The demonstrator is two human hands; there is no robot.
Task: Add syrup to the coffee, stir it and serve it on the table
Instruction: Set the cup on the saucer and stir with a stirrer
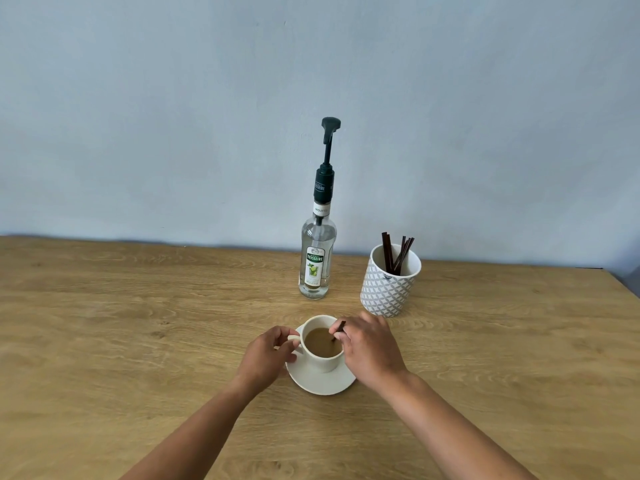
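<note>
Coffee cup (323,356) sat on saucer (320,382), near middle of wooden table (138,323). Left hand (268,355) pinched cup handle, likely steadying cup against stirring. Right hand (367,344) pinched dark stirrer (339,330), tip dipped in coffee (320,341) (stirring step, by my reading). Teisseire syrup bottle (318,261), pump fitted, stood behind cup; patterned mug (386,292) of spare stirrers (394,254) beside bottle. Pale blue wall (173,116) backed table.

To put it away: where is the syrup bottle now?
In the head view, the syrup bottle stands upright near the wall, behind the coffee cup, left of the stirrer holder.
</note>
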